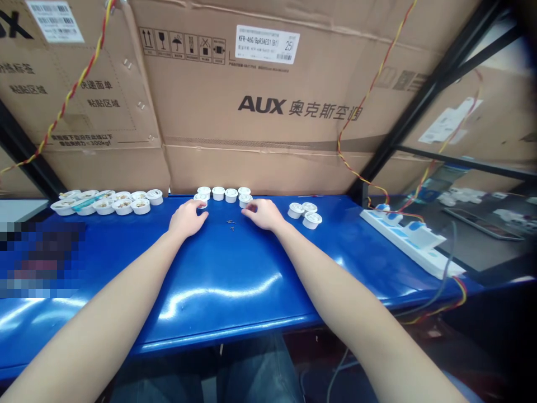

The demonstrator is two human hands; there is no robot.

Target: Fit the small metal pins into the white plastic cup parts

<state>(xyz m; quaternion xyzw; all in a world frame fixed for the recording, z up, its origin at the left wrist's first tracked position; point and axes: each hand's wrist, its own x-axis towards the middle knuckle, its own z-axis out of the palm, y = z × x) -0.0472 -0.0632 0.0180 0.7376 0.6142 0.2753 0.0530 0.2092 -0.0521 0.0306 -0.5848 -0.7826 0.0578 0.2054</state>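
My left hand (188, 218) is over the blue table, its thumb and forefinger apart, right beside a small white cup (201, 197). My right hand (264, 214) has curved fingers with a gap between them, close to another white cup (245, 198); whether either hand touches its cup is unclear. Behind these, more white cups (218, 193) stand in a short row. Several tiny dark pieces, like small screws (231, 223), lie loose on the table between the hands.
Filled white cups (104, 206) stand at the left, with a clear teal strip (90, 200) across some. Three white cups (311, 220) sit to the right. A white power strip (413, 240) lies at the right edge. A cardboard wall (251, 129) backs the blue table (235, 280).
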